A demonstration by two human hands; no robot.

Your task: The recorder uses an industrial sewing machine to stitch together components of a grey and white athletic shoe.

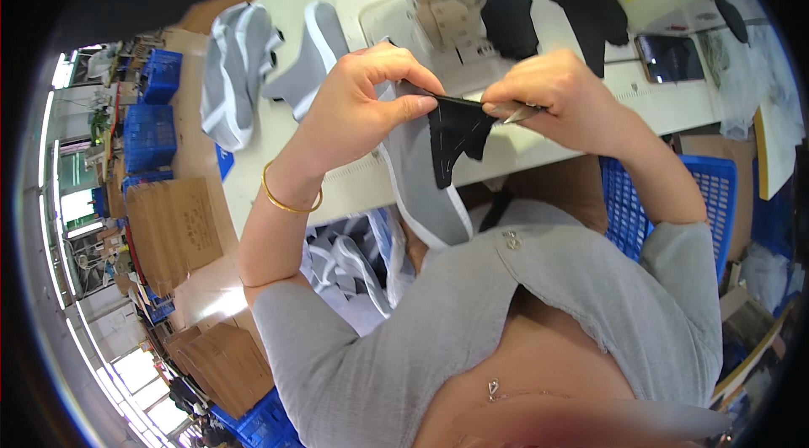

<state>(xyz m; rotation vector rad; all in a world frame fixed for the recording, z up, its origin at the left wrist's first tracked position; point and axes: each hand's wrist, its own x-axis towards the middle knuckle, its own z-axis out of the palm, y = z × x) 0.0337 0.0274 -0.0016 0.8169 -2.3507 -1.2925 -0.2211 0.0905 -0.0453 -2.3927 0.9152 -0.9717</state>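
My left hand [371, 98] pinches the upper edge of a black fabric piece [453, 138] with pale marked lines, between thumb and forefinger. My right hand [560, 98] is closed at the other end of that edge, so the edge is stretched between both hands. A pointed metal tool [521, 114], which looks like thread snips, sticks out from the right fingers; its handle is hidden. Beside the black piece a grey fabric panel [419, 170] with a white border hangs down over the table edge toward my lap. Just beyond the hands stands a sewing machine [447, 14].
Grey and white cut panels [236, 69] lie on the table's left, black pieces [590, 10] on its right near a phone [670, 59]. A blue basket [708, 195] stands at my right. Below the table a bag [350, 267] holds more pieces. Cartons [173, 233] stand at left.
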